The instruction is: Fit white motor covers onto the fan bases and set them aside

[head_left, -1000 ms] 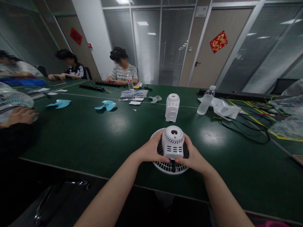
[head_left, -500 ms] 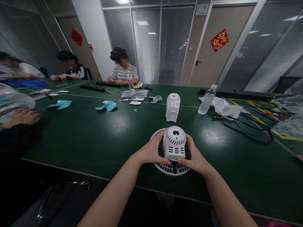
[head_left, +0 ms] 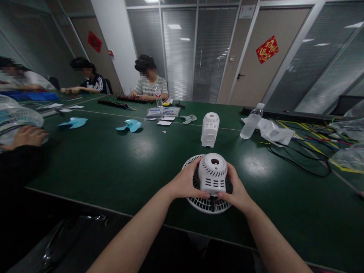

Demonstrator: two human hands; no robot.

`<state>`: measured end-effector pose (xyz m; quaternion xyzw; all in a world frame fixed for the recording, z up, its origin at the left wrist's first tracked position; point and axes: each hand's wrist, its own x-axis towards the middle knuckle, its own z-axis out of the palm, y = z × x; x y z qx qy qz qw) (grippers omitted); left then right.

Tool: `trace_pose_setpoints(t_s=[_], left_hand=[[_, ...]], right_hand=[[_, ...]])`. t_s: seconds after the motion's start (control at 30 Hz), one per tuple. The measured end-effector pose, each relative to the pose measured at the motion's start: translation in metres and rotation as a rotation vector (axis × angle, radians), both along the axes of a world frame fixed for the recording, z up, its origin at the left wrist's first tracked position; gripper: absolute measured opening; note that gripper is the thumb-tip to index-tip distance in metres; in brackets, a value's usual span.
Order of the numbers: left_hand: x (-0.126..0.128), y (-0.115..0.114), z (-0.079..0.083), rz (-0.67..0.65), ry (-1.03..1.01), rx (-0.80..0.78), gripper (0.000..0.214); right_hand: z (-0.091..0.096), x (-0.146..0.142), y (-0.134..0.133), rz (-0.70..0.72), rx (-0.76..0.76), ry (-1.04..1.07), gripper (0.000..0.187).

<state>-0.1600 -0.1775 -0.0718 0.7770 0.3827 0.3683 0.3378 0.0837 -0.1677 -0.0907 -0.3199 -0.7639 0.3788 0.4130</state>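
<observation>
Clasps white vented plastic motor housing (head_left: 213,175) between curled left hand (head_left: 186,184) and right hand (head_left: 236,191), atop round white plastic grille (head_left: 205,205) near dark green table (head_left: 113,159)'s near edge.

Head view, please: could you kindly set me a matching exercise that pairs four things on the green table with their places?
Things:
1 vented motor housing
2 spare housing
3 water bottle
4 nearer blue fan blade

Places:
A beside the crumpled white bag
B lying flat, left of the middle
C gripped by left hand and right hand, over the fan grille
D standing alone beyond the hands

Pairs: 1-C, 2-D, 3-A, 4-B.
</observation>
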Motion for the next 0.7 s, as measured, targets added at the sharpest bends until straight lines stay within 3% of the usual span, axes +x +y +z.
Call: trace_pose_setpoints(t_s=[0.3,0.7], left_hand=[[-0.0018,0.0032,-0.0059,-0.031,-0.060,0.001,0.121],[0.0012,0.0025,-0.0020,-0.022,-0.085,0.044,0.120]], right_hand=[[-0.0004,0.0019,0.0002,-0.009,-0.001,0.024,0.099],[-0.0032,-0.0038,-0.0007,-0.037,0.041,0.053,0.101]])
